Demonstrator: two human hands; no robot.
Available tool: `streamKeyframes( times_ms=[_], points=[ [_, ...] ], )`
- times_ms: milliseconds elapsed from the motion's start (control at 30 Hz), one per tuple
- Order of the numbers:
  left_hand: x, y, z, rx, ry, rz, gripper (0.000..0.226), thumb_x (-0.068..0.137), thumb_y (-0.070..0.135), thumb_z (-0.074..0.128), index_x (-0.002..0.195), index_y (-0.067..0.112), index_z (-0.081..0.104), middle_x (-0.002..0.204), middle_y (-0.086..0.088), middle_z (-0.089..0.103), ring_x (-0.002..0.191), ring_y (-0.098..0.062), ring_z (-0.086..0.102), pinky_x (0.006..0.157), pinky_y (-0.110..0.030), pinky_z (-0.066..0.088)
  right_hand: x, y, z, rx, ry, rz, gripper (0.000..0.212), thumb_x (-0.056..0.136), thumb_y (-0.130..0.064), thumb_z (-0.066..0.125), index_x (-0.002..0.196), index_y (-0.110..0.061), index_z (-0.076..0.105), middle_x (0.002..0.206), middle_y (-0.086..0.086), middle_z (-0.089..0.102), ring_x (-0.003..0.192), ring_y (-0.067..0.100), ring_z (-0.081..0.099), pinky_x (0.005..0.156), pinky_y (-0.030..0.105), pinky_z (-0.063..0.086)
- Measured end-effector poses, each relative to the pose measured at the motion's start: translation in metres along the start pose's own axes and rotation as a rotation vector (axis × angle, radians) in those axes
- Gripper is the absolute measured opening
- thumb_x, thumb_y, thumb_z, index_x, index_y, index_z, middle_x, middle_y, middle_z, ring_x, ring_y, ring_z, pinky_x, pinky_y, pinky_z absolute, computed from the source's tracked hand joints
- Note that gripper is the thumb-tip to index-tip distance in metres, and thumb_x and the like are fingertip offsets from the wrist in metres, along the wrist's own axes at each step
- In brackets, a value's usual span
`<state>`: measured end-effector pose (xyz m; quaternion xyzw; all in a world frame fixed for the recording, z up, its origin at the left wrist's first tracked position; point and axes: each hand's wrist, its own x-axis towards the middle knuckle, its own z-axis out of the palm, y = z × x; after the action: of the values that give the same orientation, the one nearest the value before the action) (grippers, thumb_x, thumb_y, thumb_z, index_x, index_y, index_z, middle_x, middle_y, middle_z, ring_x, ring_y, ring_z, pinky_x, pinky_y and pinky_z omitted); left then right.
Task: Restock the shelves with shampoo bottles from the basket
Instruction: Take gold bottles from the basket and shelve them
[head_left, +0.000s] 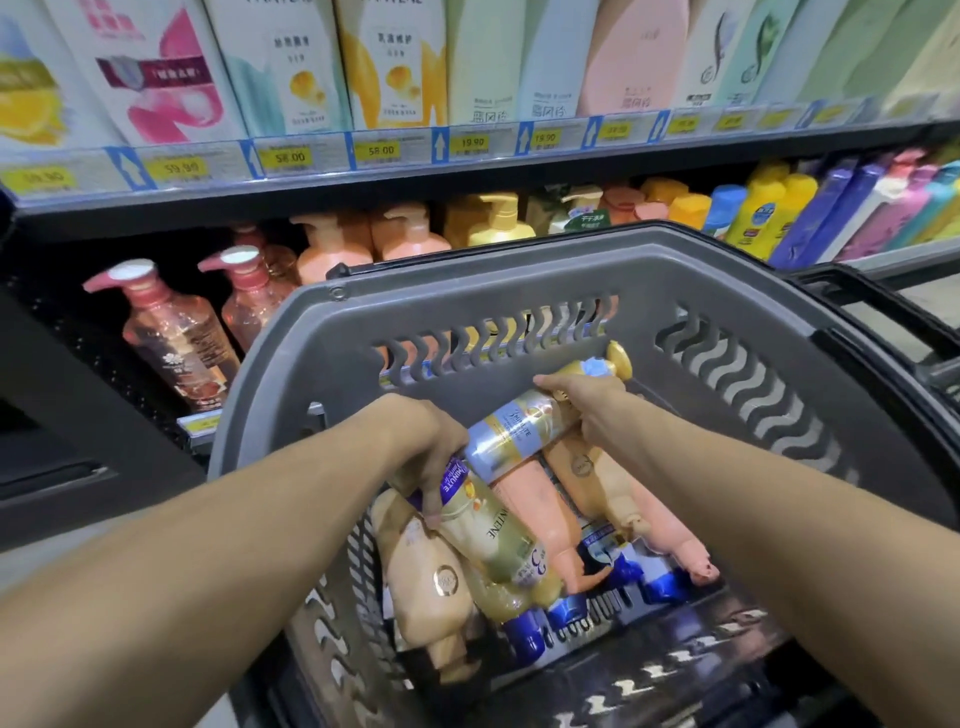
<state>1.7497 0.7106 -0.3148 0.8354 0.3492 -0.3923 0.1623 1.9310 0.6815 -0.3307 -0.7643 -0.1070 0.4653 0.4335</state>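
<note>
Two hands work inside the grey basket (519, 260). Left hand (431, 457): fingers curled round a purple-labelled gold bottle (488, 530) lying on the near-left heap. Right hand (587, 410): wrapped round the neck end of a silver-gold bottle (519, 431), raised near the far wall. Peach bottles (561, 519) beneath. Pump bottles (410, 234) shelved beyond.

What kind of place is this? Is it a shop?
Most likely a shop, in the shampoo aisle. Yellow price tags line the shelf edge, pump bottles stand in rows below, and a grey shopping basket holds more shampoo bottles.
</note>
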Motion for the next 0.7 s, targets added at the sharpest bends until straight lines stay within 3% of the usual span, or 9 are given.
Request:
streamKeyframes(
  times_ms=[100, 167, 267, 333, 433, 533, 600, 633, 700],
  points=[
    [-0.004, 0.001, 0.000, -0.020, -0.046, 0.001, 0.079, 0.061, 0.044, 0.091, 0.129, 0.025, 0.055, 0.111, 0.008, 0.060, 0.099, -0.020, 0.059, 0.089, -0.030, 0.046, 0.011, 0.009, 0.011, -0.053, 0.129, -0.036, 0.115, 0.041, -0.029, 0.096, 0.134, -0.004, 0.033, 0.128, 0.018, 0.054, 0.116, 0.037, 0.057, 0.095, 0.054, 0.050],
    [-0.007, 0.006, 0.004, 0.105, -0.079, -0.005, 0.081, 0.061, 0.045, 0.091, 0.132, 0.029, 0.055, 0.122, 0.006, 0.061, 0.109, -0.022, 0.061, 0.099, -0.035, 0.048, 0.011, 0.012, 0.014, 0.009, 0.153, -0.046, 0.112, 0.033, -0.028, 0.097, 0.126, -0.005, 0.039, 0.119, 0.019, 0.059, 0.105, 0.038, 0.063, 0.089, 0.054, 0.054],
    [-0.002, 0.018, 0.010, 0.270, -0.081, -0.006, 0.083, 0.062, 0.051, 0.089, 0.134, 0.031, 0.053, 0.134, 0.003, 0.056, 0.118, -0.025, 0.059, 0.103, -0.038, 0.047, 0.016, 0.014, 0.010, 0.139, 0.103, -0.003, 0.085, 0.032, -0.015, 0.097, 0.102, -0.008, 0.047, 0.097, 0.018, 0.067, 0.080, 0.037, 0.070, 0.078, 0.059, 0.056],
    [0.000, 0.021, 0.009, 0.248, -0.073, 0.044, 0.086, 0.063, 0.050, 0.089, 0.137, 0.030, 0.051, 0.137, 0.002, 0.056, 0.122, -0.025, 0.057, 0.105, -0.039, 0.045, 0.017, 0.012, 0.008, 0.193, 0.010, 0.073, 0.082, 0.042, -0.008, 0.094, 0.112, -0.007, 0.052, 0.100, 0.020, 0.070, 0.086, 0.039, 0.070, 0.087, 0.067, 0.048],
    [0.000, 0.018, 0.010, 0.192, -0.067, 0.097, 0.092, 0.063, 0.052, 0.088, 0.139, 0.027, 0.043, 0.140, 0.000, 0.052, 0.122, -0.028, 0.053, 0.102, -0.038, 0.043, 0.017, 0.006, 0.001, 0.192, -0.076, 0.131, 0.081, 0.058, -0.005, 0.088, 0.131, -0.007, 0.053, 0.115, 0.016, 0.069, 0.100, 0.037, 0.068, 0.097, 0.062, 0.046],
    [0.006, 0.016, 0.014, 0.085, -0.103, 0.090, 0.075, 0.062, 0.062, 0.084, 0.119, 0.029, 0.049, 0.116, 0.003, 0.059, 0.092, -0.021, 0.055, 0.084, -0.034, 0.043, 0.013, -0.002, -0.005, 0.210, -0.070, 0.124, 0.074, 0.064, 0.004, 0.082, 0.132, -0.005, 0.054, 0.111, 0.016, 0.070, 0.090, 0.034, 0.071, 0.072, 0.050, 0.059],
    [0.009, 0.015, 0.017, -0.007, -0.136, 0.090, 0.069, 0.060, 0.061, 0.085, 0.110, 0.032, 0.046, 0.101, 0.009, 0.056, 0.087, -0.018, 0.052, 0.082, -0.032, 0.041, 0.003, -0.007, -0.008, 0.174, -0.109, 0.125, 0.067, 0.070, 0.001, 0.079, 0.132, -0.007, 0.054, 0.097, 0.013, 0.072, 0.073, 0.030, 0.070, 0.051, 0.040, 0.056],
    [0.008, 0.017, 0.019, -0.018, -0.144, 0.093, 0.069, 0.060, 0.059, 0.086, 0.110, 0.032, 0.047, 0.097, 0.010, 0.054, 0.088, -0.017, 0.052, 0.081, -0.031, 0.041, -0.001, -0.008, -0.009, 0.144, -0.137, 0.115, 0.065, 0.074, -0.001, 0.077, 0.133, -0.008, 0.051, 0.092, 0.012, 0.071, 0.066, 0.029, 0.068, 0.047, 0.038, 0.053],
    [0.008, 0.023, 0.020, 0.042, -0.123, 0.112, 0.064, 0.060, 0.055, 0.088, 0.108, 0.027, 0.055, 0.095, 0.010, 0.058, 0.081, -0.016, 0.055, 0.077, -0.027, 0.042, -0.007, -0.011, -0.013, 0.128, -0.150, 0.065, 0.071, 0.074, 0.000, 0.077, 0.136, -0.009, 0.045, 0.103, 0.016, 0.069, 0.074, 0.032, 0.068, 0.048, 0.043, 0.052]
  ],
)
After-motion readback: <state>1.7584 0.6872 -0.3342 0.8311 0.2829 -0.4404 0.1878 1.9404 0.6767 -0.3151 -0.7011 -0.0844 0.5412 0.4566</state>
